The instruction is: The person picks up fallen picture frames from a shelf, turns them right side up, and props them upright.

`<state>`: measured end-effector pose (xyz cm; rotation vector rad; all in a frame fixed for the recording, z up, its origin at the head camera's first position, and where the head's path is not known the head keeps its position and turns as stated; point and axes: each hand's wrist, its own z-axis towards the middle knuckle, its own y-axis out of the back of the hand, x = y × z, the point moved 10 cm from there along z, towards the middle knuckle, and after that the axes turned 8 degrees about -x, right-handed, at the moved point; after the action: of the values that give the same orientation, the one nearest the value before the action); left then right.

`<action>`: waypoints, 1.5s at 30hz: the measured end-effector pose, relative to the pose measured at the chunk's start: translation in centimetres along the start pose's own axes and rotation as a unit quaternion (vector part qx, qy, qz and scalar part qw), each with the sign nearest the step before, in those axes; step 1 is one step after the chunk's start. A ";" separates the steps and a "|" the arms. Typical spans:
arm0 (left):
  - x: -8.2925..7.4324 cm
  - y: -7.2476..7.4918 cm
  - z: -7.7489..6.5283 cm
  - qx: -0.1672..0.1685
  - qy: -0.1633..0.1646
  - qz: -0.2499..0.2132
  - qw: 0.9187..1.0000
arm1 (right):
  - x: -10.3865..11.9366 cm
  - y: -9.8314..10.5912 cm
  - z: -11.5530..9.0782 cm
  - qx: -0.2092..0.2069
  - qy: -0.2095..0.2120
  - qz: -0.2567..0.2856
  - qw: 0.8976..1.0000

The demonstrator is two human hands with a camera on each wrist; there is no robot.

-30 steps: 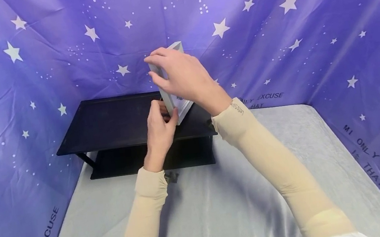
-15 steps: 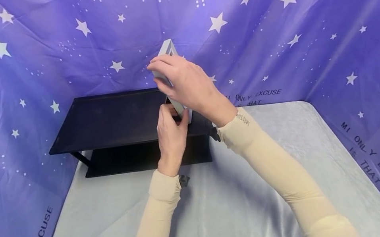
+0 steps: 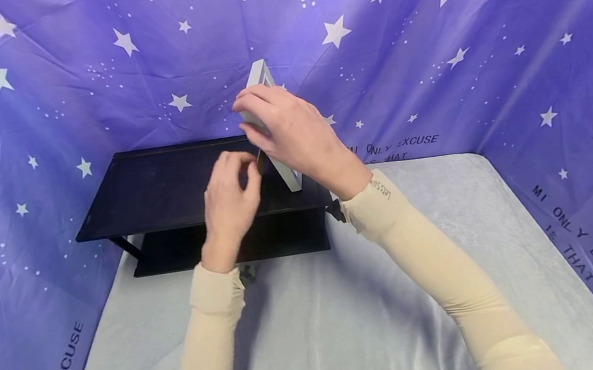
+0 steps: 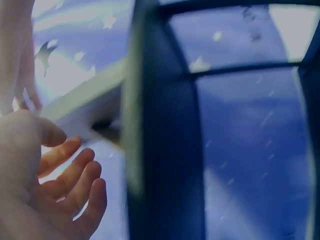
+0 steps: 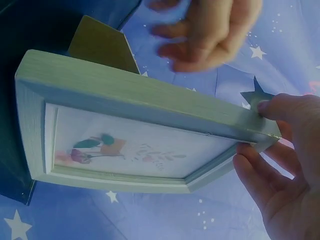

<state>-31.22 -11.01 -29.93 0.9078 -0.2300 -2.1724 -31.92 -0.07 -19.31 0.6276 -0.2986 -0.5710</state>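
Note:
A white picture frame stands on end on a black two-tier shelf, near its right end. Behind it, a brown back stand is swung out. My right hand pinches the frame's upper part, thumb on one side and fingers on the other in the right wrist view. A print with flowers and leaves shows inside the frame. My left hand is just left of the frame, above the shelf top, apart from the frame. Its fingers curl loosely with nothing in them, and they look blurred in the right wrist view.
The shelf stands on a table with a light grey cloth. Purple curtains with white stars and printed words rise behind and along both sides. The shelf's lower tier lies beneath the top board.
From gripping the frame's lower part, my left hand has let go and drawn back to the left. The frame has turned and shifted slightly right, with my right hand still holding it.

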 end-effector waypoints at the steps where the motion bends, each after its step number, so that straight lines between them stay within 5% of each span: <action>1: 0.2 0.2 0.8 0.006 -0.001 -0.012 1.000 | -0.1 0.0 0.0 0.002 -0.003 0.000 1.000; 3: 0.8 0.2 2.2 0.037 0.002 -0.045 0.998 | -0.2 0.1 -0.1 0.004 -0.006 0.000 1.000; 6: 1.9 -1.3 3.3 0.131 0.019 -0.092 0.987 | -0.2 0.1 -0.2 0.007 -0.011 0.001 1.000; 10: 3.1 -4.2 2.8 0.275 0.037 -0.114 0.954 | -0.1 0.1 -0.3 0.006 -0.006 0.000 1.000; 14: 3.7 -6.0 1.9 0.340 0.046 -0.133 0.930 | 0.1 0.3 -0.4 0.003 0.001 -0.006 1.000; 19: 4.3 -6.5 2.0 0.349 0.054 -0.164 0.921 | -0.1 0.4 -0.7 0.006 0.001 -0.002 1.000; 34: 5.6 -6.2 2.3 0.320 0.053 -0.166 0.931 | 0.1 0.3 -1.1 -0.020 0.002 -0.025 0.999; 41: 5.5 -5.8 2.2 0.301 0.059 -0.146 0.941 | -0.3 0.1 -1.3 -0.025 -0.004 -0.023 0.999; 45: 4.9 -4.5 2.0 0.277 0.064 -0.107 0.953 | -1.8 0.7 -1.6 -0.036 -0.038 0.012 0.999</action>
<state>-37.47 -11.57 -33.00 1.4349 -0.7327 -2.2734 -32.43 2.23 -20.32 0.5335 -0.3547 -0.5810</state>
